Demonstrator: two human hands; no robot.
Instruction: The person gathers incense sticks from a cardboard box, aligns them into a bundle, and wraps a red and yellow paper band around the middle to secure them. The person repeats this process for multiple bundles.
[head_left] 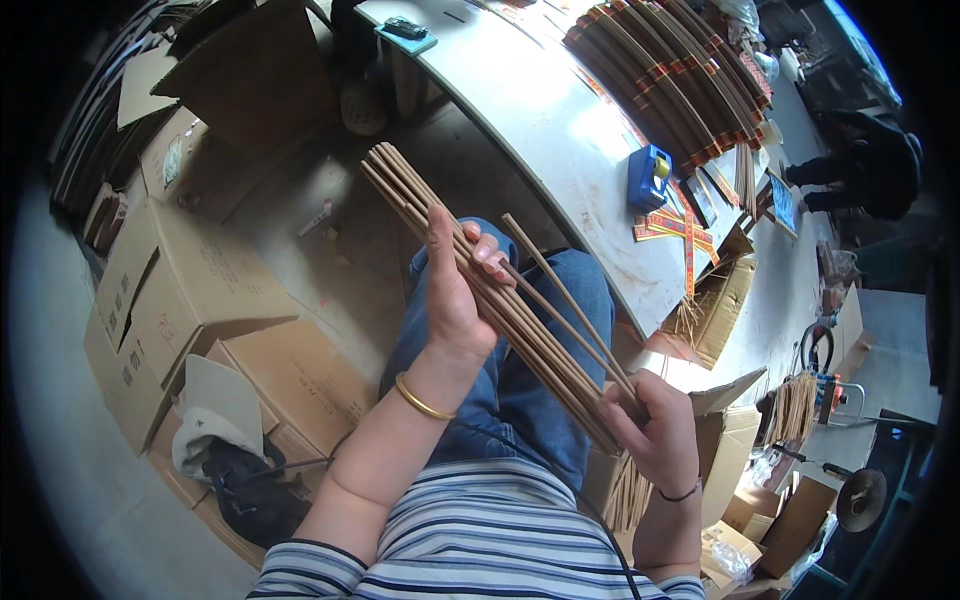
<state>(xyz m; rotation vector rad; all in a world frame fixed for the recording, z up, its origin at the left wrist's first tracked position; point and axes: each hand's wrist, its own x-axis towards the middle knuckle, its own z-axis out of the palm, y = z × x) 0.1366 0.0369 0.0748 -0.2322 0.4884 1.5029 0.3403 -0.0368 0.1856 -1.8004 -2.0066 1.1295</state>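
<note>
A bundle of long brown incense sticks (525, 328) lies slantwise over my lap. Closed around its upper part is my left hand (458, 285), thumb pointing up along the near side and fingertips curled over the far side. My right hand (655, 425) grips the lower end, with thumb and fingers pressed together there. Two sticks stand apart from the bundle; the outer loose stick (568, 292) has its top end free in the air and runs down into my right hand. The lowest tips of the bundle are partly hidden by that hand.
A white table (530, 120) curves along the right, bearing banded stick bundles (670, 75), a blue tape dispenser (650, 178) and red-gold paper strips (690, 235). Cardboard boxes (215, 265) and a pale cap (220, 405) are at left. Another person (865, 165) bends over at far right.
</note>
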